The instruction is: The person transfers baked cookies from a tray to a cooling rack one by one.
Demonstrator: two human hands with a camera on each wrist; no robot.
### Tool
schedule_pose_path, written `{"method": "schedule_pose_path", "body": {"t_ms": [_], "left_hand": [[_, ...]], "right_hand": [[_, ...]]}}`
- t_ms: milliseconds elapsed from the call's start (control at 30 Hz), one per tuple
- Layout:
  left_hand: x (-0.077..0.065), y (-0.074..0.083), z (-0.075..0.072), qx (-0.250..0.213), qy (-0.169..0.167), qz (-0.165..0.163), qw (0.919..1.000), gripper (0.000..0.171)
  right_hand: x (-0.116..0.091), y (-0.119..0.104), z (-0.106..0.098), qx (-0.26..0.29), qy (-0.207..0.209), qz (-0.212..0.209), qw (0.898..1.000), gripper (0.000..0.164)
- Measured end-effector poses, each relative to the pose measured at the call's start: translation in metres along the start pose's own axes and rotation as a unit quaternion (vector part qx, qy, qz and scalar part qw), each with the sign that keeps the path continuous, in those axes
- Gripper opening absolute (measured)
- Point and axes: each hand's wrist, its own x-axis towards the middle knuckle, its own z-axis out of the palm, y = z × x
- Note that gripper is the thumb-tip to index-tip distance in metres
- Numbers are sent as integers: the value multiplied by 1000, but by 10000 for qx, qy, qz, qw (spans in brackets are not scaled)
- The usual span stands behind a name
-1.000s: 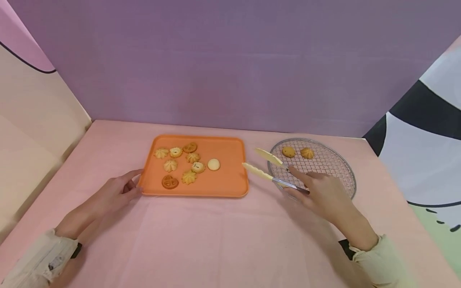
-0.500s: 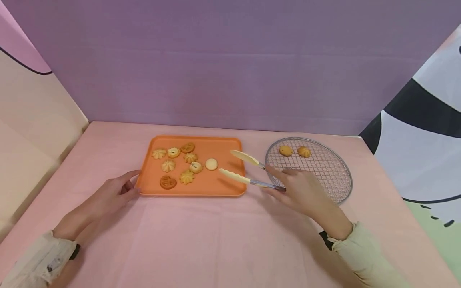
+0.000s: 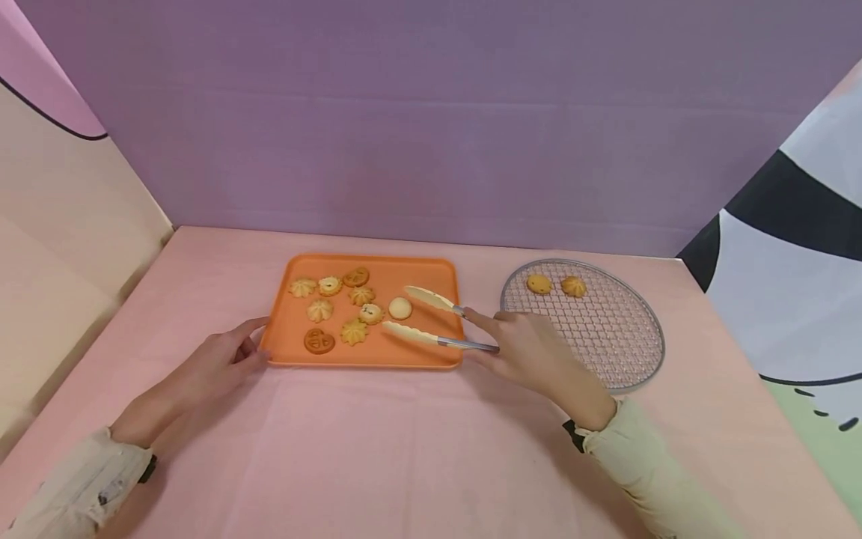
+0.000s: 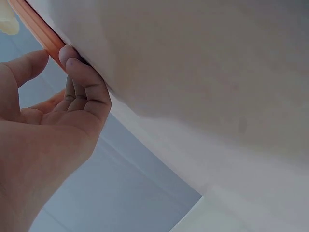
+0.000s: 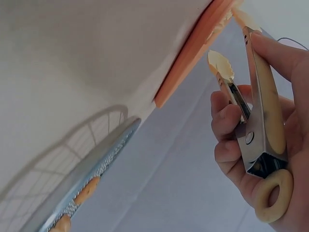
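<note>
My left hand (image 3: 205, 370) holds the left edge of an orange tray (image 3: 424, 271), thumb and fingertips at its rim (image 4: 41, 36). Assorted cookies lie on the tray, among them a pale round cookie (image 3: 400, 308), pretzel-shaped cookies (image 3: 319, 341) and star-shaped cookies (image 3: 354, 332). In my right hand (image 3: 532, 355) I grip tongs (image 5: 260, 101) with steel arms and cream scalloped tips. The spread tips hang over the right half of the tray, just right of the round cookie, with nothing between them.
Right of the tray lies a round wire mesh rack (image 3: 609, 322). A speckled oval cookie (image 3: 539, 284) and a ridged cookie (image 3: 574, 287) sit near its back. Pink cloth (image 3: 377, 449) covers the table, and a purple wall (image 3: 431, 150) stands behind.
My right hand has carried the spread tongs leftward from beside the rack to over the tray, near the round cookie. My left hand has stayed at the tray's left edge.
</note>
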Motion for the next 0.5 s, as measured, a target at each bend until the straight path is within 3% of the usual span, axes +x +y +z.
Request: {"method": "schedule_pose_path", "body": {"t_ms": [500], "left_hand": [[-2,2,-2,0,-19,-42,10000,57]], "right_hand": [[9,2,10,401,-401,259,9981,58]]}}
